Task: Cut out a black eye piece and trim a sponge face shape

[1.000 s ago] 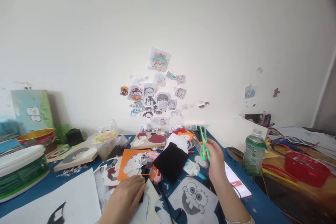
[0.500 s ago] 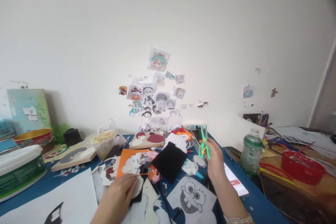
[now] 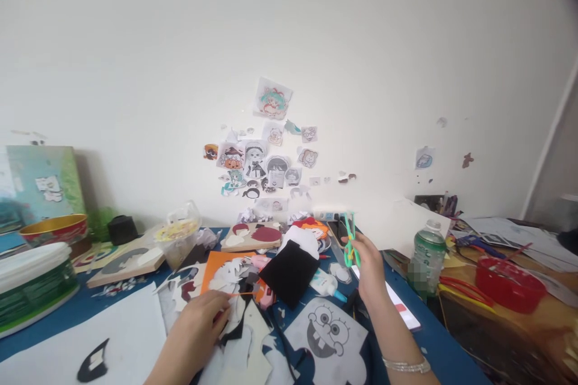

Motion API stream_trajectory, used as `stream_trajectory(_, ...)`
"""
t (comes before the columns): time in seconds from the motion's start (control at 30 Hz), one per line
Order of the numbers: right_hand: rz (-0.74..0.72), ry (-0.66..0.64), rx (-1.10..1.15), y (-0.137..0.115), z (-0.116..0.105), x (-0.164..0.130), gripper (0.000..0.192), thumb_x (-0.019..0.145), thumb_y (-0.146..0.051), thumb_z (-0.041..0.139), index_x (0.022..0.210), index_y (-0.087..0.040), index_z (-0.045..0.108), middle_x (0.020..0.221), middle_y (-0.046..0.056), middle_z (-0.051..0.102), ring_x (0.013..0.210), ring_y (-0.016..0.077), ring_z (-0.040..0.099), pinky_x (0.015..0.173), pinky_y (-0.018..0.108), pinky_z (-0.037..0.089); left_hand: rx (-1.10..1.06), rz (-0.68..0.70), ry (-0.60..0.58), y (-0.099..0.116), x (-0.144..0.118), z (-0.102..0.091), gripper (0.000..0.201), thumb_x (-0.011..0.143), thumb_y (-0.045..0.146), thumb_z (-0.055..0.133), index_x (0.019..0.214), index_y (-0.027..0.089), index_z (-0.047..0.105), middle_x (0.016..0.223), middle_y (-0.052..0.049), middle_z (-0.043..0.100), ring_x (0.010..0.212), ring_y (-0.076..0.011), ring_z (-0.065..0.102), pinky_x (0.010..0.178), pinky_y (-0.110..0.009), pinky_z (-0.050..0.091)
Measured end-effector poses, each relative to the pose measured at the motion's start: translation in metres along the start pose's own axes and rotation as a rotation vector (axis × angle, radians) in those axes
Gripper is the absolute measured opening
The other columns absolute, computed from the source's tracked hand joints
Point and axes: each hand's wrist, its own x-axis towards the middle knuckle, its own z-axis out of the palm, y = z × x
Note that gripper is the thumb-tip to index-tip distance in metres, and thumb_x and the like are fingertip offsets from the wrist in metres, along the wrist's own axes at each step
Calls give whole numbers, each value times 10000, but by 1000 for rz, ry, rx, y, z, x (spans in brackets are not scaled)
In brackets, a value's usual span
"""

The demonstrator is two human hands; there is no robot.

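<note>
Green-handled craft scissors are in my right hand, raised over the right part of the table with the blades pointing up. My left hand rests low over a pile of paper and foam scraps, fingers curled together. What is in those fingers, if anything, is hidden. A thin orange strip shows just beyond the left fingertips. Between my hands lie a black square sheet and a printed cartoon face cut-out. A glue bottle with a blue cap lies behind the cut-out.
A phone with a lit screen lies beside my right forearm. Further right stand a green-labelled bottle and a red container. At left are a white-lidded tub and white paper with a black cut-out piece.
My left hand has drawn back slightly to the left over the scraps. In my right hand the scissors have turned a little, so their handles show more narrowly. The view has shifted slightly.
</note>
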Motion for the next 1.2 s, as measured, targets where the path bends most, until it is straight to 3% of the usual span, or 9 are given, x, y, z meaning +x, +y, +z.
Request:
stream_trajectory(0.07,-13,-44,-112,6,0,3,288,608,-276,617,881,-183,627,800,33,670,722,191,595,598,268,443,3,-17,-11,1,0,-5,278,822,333,402,749,205,638,886,-68,664,812,-194,597,722,-288,463)
stream_trajectory(0.13,-86,-69,-361,13,-4,8,326,605,-199,598,930,-200,619,840,42,666,781,226,592,628,296,437,9,-41,-18,2,0,-9,295,827,356,392,740,201,628,852,-69,657,781,-191,592,699,-286,455)
stream_trajectory(0.27,-348,-103,-1260,23,-18,18,359,628,-41,502,928,-184,638,836,87,666,853,275,541,649,321,389,34,-84,-70,5,0,-11,357,839,398,355,694,194,609,767,-63,640,722,-186,584,652,-277,435)
stream_trajectory(0.37,-351,-199,-1601,26,-22,20,321,663,-10,479,901,-150,644,789,118,666,846,281,537,617,309,366,49,-85,-94,7,1,-9,381,840,401,339,669,191,608,722,-59,631,692,-185,573,629,-273,415)
stream_trajectory(0.57,-354,-328,-1726,34,-5,15,233,662,22,498,738,-133,656,764,137,659,938,287,526,665,308,358,71,-103,-153,6,4,-7,391,846,385,307,692,186,607,747,-73,631,723,-197,560,651,-290,395)
stream_trajectory(0.83,-352,-437,-1725,40,-5,20,264,674,13,492,811,-147,651,862,124,662,1016,289,484,741,328,359,82,-110,-162,6,4,-8,385,843,384,308,699,190,608,773,-76,636,748,-205,560,672,-297,390)
stream_trajectory(1.03,-302,-435,-1584,40,-7,21,305,643,26,502,822,-168,655,849,112,657,1034,287,484,780,338,356,66,-114,-166,7,3,-8,375,831,385,327,697,195,621,772,-75,643,737,-204,568,653,-288,395)
stream_trajectory(1.2,-257,-409,-1342,25,-6,19,254,676,-109,560,904,-191,636,967,81,644,950,243,564,784,319,401,77,-116,-131,6,3,-8,372,820,390,338,665,198,616,743,-76,644,734,-217,577,647,-293,408)
